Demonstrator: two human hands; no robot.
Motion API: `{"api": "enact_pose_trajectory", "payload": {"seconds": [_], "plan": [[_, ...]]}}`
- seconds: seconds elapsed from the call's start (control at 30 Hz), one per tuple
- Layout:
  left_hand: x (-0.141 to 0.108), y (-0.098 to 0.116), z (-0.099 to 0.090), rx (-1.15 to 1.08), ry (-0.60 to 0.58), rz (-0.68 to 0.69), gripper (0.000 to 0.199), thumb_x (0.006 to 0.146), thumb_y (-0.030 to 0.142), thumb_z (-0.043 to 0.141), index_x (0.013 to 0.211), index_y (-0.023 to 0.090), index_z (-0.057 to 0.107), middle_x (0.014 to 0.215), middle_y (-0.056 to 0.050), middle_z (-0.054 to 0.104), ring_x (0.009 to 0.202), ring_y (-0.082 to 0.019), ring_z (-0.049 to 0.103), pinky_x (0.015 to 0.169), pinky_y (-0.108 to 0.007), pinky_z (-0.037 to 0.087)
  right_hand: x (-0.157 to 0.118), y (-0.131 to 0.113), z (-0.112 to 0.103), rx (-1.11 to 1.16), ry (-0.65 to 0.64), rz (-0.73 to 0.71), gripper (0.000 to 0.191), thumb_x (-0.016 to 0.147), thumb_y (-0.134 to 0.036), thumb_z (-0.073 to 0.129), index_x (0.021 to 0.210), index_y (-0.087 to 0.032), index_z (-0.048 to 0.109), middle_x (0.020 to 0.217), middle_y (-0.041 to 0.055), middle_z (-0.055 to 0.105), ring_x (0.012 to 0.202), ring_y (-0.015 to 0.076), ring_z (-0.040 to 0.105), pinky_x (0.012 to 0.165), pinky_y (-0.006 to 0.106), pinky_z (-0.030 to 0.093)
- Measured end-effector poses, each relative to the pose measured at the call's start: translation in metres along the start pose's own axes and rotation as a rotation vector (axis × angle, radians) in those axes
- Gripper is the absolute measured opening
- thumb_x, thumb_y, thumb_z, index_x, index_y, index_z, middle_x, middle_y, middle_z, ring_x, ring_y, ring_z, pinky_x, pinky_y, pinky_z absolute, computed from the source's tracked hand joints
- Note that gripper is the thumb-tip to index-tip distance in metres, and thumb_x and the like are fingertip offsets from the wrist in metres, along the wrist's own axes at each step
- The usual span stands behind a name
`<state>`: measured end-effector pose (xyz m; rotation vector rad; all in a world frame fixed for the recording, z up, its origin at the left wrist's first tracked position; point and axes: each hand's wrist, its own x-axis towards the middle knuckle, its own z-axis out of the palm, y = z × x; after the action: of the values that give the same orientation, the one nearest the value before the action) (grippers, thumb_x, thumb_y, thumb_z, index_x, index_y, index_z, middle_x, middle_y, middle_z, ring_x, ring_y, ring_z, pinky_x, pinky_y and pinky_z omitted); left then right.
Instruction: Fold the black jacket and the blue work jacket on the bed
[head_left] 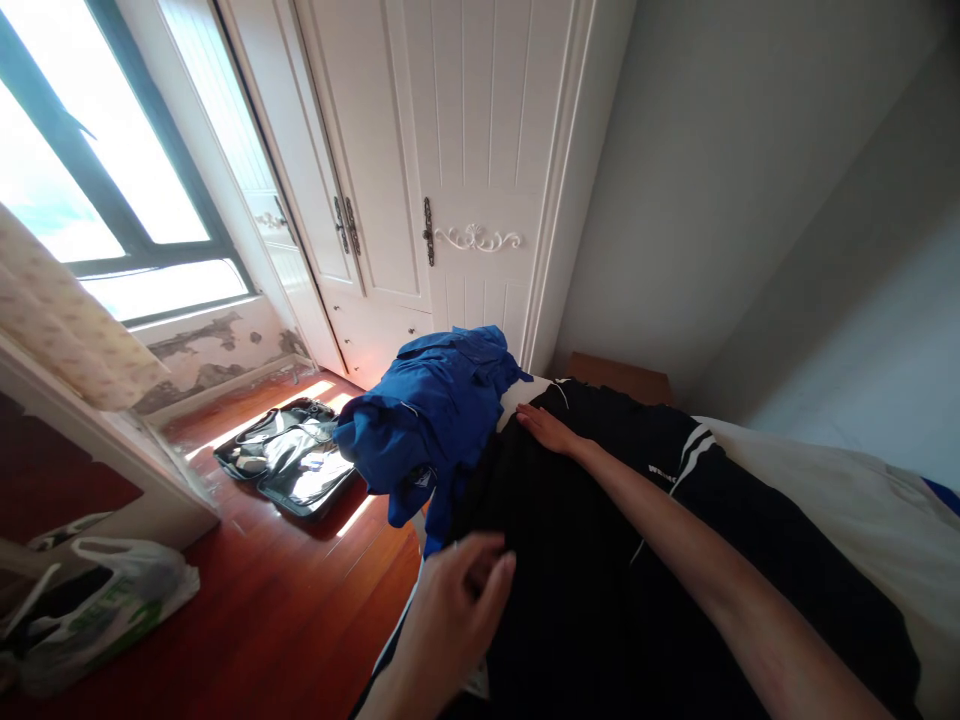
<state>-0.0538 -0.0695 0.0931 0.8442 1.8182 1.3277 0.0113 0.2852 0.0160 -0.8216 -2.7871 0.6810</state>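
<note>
A black garment (570, 560) with white stripes and small white lettering lies spread over a pale surface (810, 475). My right hand (551, 430) rests flat on its upper edge, fingers stretched to the left and holding nothing. Lower down, my left hand (461, 605) hovers at the garment's left side, its thumb and fingers curved toward each other with a gap between them; nothing shows in it. A crumpled blue garment (439, 410) is heaped just beyond, touching the black cloth and hanging over the edge.
An open suitcase (300, 455) with things inside lies on the red wooden floor (277, 600). White wardrobe doors (480, 130) stand behind. At the lower left is a plastic bag (112, 600); a brown box (619, 378) sits by the wall.
</note>
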Motion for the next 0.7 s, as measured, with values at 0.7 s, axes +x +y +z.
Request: {"api": "enact_pose_trajectory", "payload": {"seconds": [0.7], "plan": [[0.178,0.072,0.021,0.838,-0.016,-0.049,0.028,0.083,0.027,0.065,0.096,0.004,0.073,0.064,-0.015,0.071,0.074,-0.025,0.072,0.071,-0.029,0.054,-0.002,0.01,-0.009,-0.01,0.029,0.06,0.053,0.105,-0.044,0.029,0.147,-0.017,0.047,0.156,0.0098,0.038,0.15,0.0259,0.023,0.122,0.047,0.014]]}}
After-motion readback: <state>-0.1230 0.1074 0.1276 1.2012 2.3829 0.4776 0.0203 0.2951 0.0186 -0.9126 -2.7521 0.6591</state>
